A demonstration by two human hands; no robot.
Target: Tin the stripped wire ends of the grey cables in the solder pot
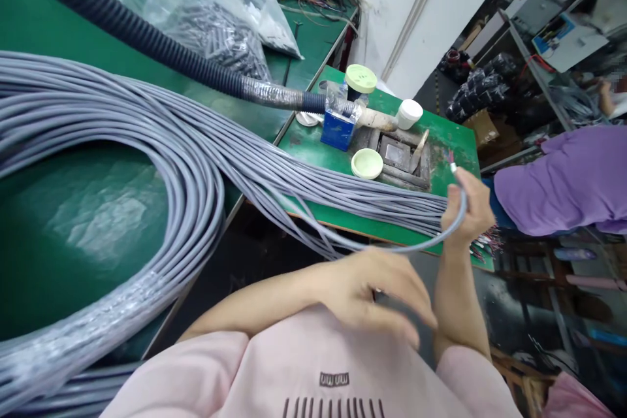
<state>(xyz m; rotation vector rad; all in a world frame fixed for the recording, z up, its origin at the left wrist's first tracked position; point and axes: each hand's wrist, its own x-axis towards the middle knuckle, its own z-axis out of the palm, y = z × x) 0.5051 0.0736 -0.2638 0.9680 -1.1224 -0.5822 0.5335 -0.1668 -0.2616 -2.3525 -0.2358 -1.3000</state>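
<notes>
One grey cable (426, 245), I see, clamped in right hand (477, 212), middle right; left hand (375, 287), lower centre, thumb and fingers apart; grey bundle (323, 179) crosses centre.

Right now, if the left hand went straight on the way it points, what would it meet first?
Likely the right forearm, just past the left hand; their depth is unclear.

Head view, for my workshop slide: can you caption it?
Right hand holds a grey cable near its tip, by a cable bundle on a green table.
</notes>
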